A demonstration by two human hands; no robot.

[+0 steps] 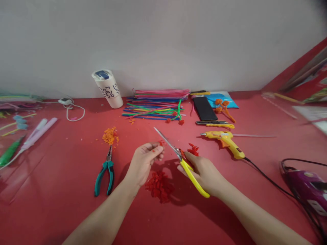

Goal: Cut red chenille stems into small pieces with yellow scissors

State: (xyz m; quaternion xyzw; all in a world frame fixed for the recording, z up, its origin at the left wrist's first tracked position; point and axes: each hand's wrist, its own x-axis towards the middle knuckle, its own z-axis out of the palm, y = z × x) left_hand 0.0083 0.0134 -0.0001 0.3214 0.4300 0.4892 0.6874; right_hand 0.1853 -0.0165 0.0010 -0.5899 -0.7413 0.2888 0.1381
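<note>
My left hand [145, 158] is closed in a pinch on a small red piece [161, 143] that shows at the fingertips. In my right hand [201, 170] are scissors [190, 175] with yellow handles, their blades pointing up and left toward the left hand. The blades look nearly together and stand apart from the red piece. Something red shows by the scissors' pivot; I cannot make out what it is. Below and between the hands lies a pile of red cut pieces [159, 187]. More red pieces [193, 149] lie just beyond my right hand.
Teal-handled pliers [104, 173] and orange scraps [110, 136] lie to the left. At the back are a white tumbler [109, 89], coloured pipe cleaners [155, 105] and a black phone [205, 108]. A yellow glue gun [224, 137] with a trailing cord and a cutter knife [213, 123] lie right.
</note>
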